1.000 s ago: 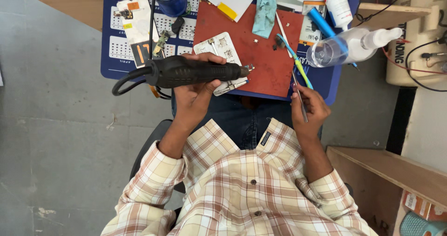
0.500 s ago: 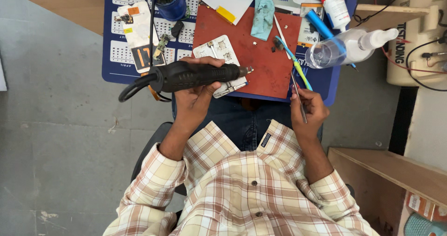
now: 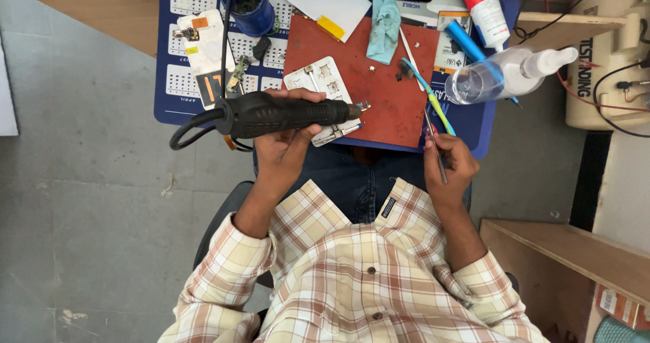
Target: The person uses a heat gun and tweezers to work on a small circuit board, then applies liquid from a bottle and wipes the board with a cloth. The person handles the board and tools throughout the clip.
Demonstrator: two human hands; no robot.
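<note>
Your left hand gripped a matt black plastic hot-air handpiece; your right hand held thin metal tweezers beside the matt red mat.

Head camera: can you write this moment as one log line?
left hand: holds black tool | right hand: holds tweezers | red mat: on desk

Free room is found on the middle of the red mat, between the white circuit board and the toothbrush. The right side is blocked by the clear spray bottle lying on its side. The far edge is crowded by a blue cup, a teal cloth and a red-capped tube.
</note>
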